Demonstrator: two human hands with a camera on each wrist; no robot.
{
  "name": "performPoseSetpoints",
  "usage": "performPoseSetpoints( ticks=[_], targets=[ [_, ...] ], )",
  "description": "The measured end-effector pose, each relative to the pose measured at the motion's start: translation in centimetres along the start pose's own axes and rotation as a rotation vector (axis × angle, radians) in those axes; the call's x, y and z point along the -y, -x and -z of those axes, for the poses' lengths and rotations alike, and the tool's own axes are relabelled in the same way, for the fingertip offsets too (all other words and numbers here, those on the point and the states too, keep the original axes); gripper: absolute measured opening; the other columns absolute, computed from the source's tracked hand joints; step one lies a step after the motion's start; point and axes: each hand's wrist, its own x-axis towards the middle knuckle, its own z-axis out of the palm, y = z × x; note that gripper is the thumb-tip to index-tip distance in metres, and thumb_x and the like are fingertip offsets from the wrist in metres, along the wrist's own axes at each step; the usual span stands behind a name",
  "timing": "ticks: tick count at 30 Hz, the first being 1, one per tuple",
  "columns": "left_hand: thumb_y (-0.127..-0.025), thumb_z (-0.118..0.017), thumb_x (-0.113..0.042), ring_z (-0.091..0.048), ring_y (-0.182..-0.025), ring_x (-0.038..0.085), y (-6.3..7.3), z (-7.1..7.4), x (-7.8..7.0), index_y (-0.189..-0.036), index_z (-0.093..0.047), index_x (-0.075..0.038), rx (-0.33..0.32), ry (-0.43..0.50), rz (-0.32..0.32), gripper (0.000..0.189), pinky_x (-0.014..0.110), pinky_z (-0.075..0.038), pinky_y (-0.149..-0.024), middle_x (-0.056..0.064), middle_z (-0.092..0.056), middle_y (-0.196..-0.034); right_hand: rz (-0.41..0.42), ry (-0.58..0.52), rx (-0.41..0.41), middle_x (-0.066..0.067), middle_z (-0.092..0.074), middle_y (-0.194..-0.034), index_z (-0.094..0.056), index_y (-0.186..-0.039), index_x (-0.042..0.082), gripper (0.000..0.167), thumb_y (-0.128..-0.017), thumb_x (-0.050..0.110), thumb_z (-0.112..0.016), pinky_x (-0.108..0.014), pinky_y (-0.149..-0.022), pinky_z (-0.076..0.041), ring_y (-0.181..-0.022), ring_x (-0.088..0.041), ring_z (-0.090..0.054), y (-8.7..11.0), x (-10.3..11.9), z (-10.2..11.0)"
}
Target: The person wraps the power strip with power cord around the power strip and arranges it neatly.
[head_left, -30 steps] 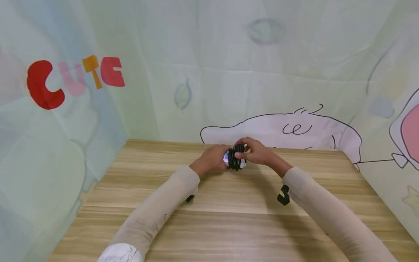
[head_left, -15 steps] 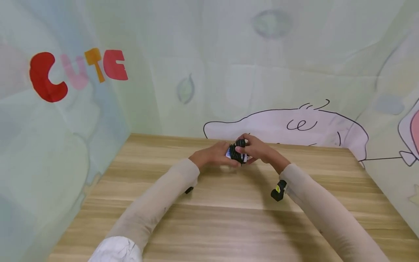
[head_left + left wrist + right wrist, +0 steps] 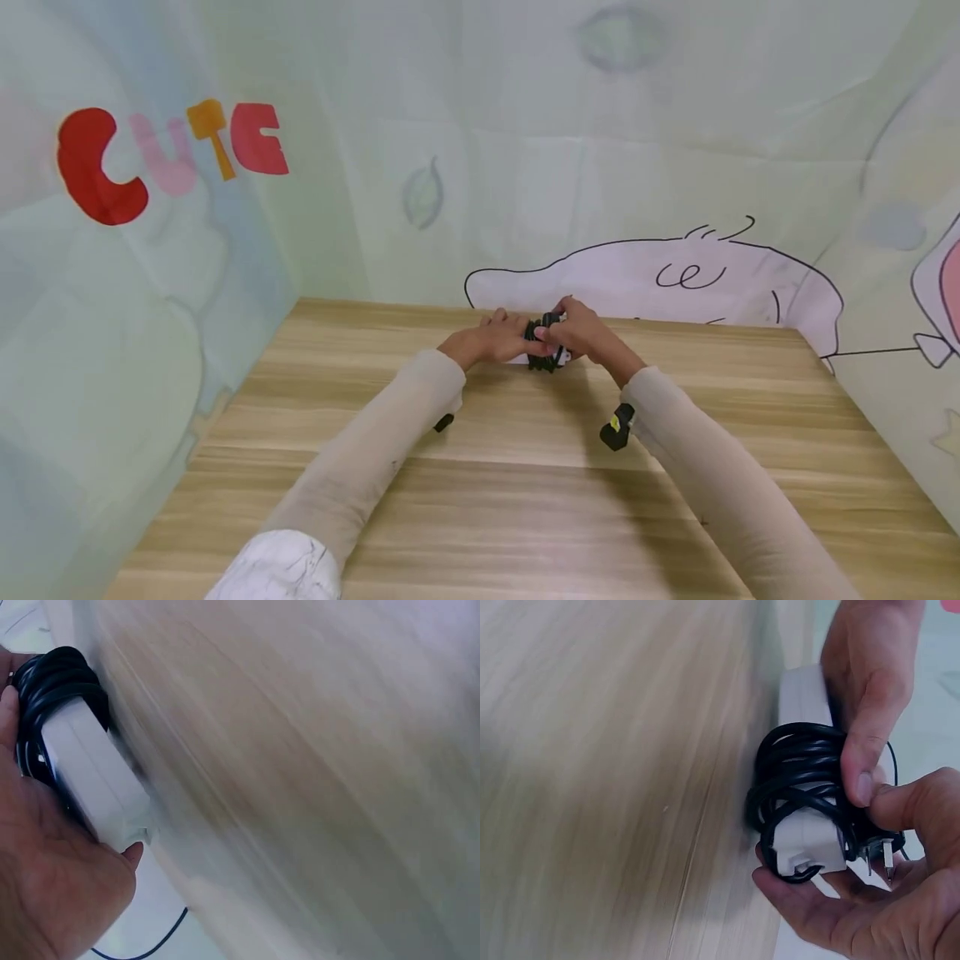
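A white power strip [image 3: 807,697] is held between both hands above the back of the table, its black cord [image 3: 799,761] wound round it in several loops. My left hand [image 3: 495,340] grips the strip's left end, its thumb lying over the cord in the right wrist view. My right hand [image 3: 591,332] pinches the black plug [image 3: 877,847] against the strip, with fingers curled under the strip's near end. Two metal prongs stick out of the plug. The left wrist view shows the white strip [image 3: 97,769] along the left palm; the left fingers are mostly hidden there.
The wood-grain table [image 3: 480,517] stretches out in front, its far edge close behind the hands. Printed cloth walls [image 3: 360,150] stand at the back and sides. A black wrist camera [image 3: 617,427] hangs under the right sleeve.
The left hand has shifted its hold, its fingers rising behind the strip and its thumb now across the cord. The right hand keeps the plug at the wound cord. The head view has tilted slightly.
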Motion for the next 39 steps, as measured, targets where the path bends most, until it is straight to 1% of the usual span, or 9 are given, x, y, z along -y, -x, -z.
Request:
performPoseSetpoints(
  ticks=[4, 11, 16, 18, 21, 25, 29, 35, 39],
  targets=[
    [-0.106, -0.058, -0.07, -0.035, -0.14, 0.035, -0.2, -0.2, 0.3, -0.148, -0.057, -0.014, 0.002, 0.109, -0.004, 0.07, 0.061, -0.025, -0.128, 0.012, -0.055, -0.157, -0.047, 0.024, -0.015, -0.029, -0.062, -0.144, -0.05, -0.149, -0.004, 0.063, -0.105, 0.033, -0.074, -0.05, -0.09, -0.068, -0.112, -0.036, -0.068, -1.0, 0.0, -0.2],
    [-0.106, -0.06, -0.065, -0.035, -0.135, 0.033, 0.1, -0.3, 0.7, -0.131, -0.06, -0.017, -0.017, 0.18, -0.003, 0.054, 0.058, -0.024, -0.122, 0.009, -0.058, -0.145, -0.071, 0.097, -0.076, -0.018, -0.071, -0.121, -0.058, -0.139, 0.005, 0.068, -0.093, 0.05, -0.081, -0.044, -0.067, -0.064, -0.095, -0.03, -0.071, -8.6, -4.9, -1.3],
    [-0.107, -0.06, -0.065, -0.035, -0.142, 0.034, 0.2, -0.4, 0.8, -0.142, -0.062, -0.016, -0.016, 0.201, -0.01, 0.06, 0.063, -0.02, -0.131, 0.009, -0.058, -0.157, -0.124, 0.058, -0.013, -0.025, -0.068, -0.136, -0.055, -0.15, 0.001, 0.069, -0.1, 0.043, -0.078, -0.051, -0.08, -0.069, -0.109, -0.035, -0.072, -5.4, -1.8, -0.5],
    [-0.107, -0.061, -0.066, -0.034, -0.143, 0.034, -0.1, -0.6, 0.9, -0.147, -0.062, -0.016, -0.022, 0.21, -0.012, 0.063, 0.062, -0.02, -0.13, 0.008, -0.058, -0.159, -0.156, 0.052, 0.001, -0.028, -0.063, -0.145, -0.05, -0.156, -0.002, 0.068, -0.104, 0.035, -0.073, -0.054, -0.088, -0.069, -0.117, -0.037, -0.07, -2.8, 0.7, -0.1],
    [-0.107, -0.061, -0.065, -0.033, -0.143, 0.034, -0.3, -0.7, 1.1, -0.152, -0.061, -0.017, -0.033, 0.219, -0.018, 0.066, 0.058, -0.022, -0.127, 0.008, -0.057, -0.16, -0.176, 0.035, 0.004, -0.029, -0.059, -0.151, -0.046, -0.162, -0.002, 0.071, -0.105, 0.032, -0.071, -0.054, -0.095, -0.068, -0.12, -0.037, -0.067, -1.6, 1.8, 0.2],
    [-0.108, -0.058, -0.067, -0.034, -0.142, 0.034, 0.1, -0.5, 1.2, -0.154, -0.06, -0.015, -0.037, 0.198, -0.027, 0.07, 0.057, -0.024, -0.125, 0.013, -0.054, -0.16, -0.201, 0.029, 0.007, -0.028, -0.057, -0.156, -0.041, -0.168, -0.001, 0.078, -0.106, 0.035, -0.072, -0.052, -0.1, -0.067, -0.126, -0.037, -0.067, -1.3, 2.3, 0.3],
    [-0.108, -0.055, -0.069, -0.035, -0.133, 0.034, 0.8, 0.3, 0.9, -0.145, -0.061, -0.01, -0.029, 0.148, -0.024, 0.069, 0.053, -0.031, -0.118, 0.016, -0.048, -0.146, -0.193, 0.053, 0.025, -0.028, -0.056, -0.156, -0.04, -0.169, -0.002, 0.081, -0.108, 0.038, -0.074, -0.052, -0.1, -0.068, -0.127, -0.04, -0.069, -1.5, 2.6, 0.6],
    [-0.108, -0.055, -0.067, -0.035, -0.123, 0.031, 1.8, 0.8, 0.6, -0.132, -0.061, -0.009, -0.038, 0.128, -0.078, 0.063, 0.049, -0.031, -0.109, 0.012, -0.042, -0.128, -0.183, 0.08, 0.049, -0.022, -0.064, -0.129, -0.061, -0.143, -0.01, 0.06, -0.107, 0.035, -0.079, -0.049, -0.094, -0.069, -0.1, -0.031, -0.073, -1.3, 2.7, 1.2],
    [-0.11, -0.051, -0.069, -0.033, -0.124, 0.032, 1.3, 1.0, 0.6, -0.141, -0.058, -0.006, -0.067, 0.082, -0.079, 0.07, 0.047, -0.029, -0.107, 0.012, -0.04, -0.132, -0.152, 0.009, 0.027, -0.026, -0.064, -0.137, -0.06, -0.146, -0.013, 0.062, -0.106, 0.029, -0.081, -0.049, -0.093, -0.069, -0.107, -0.031, -0.071, -1.5, 2.5, 1.7]
  ],
)
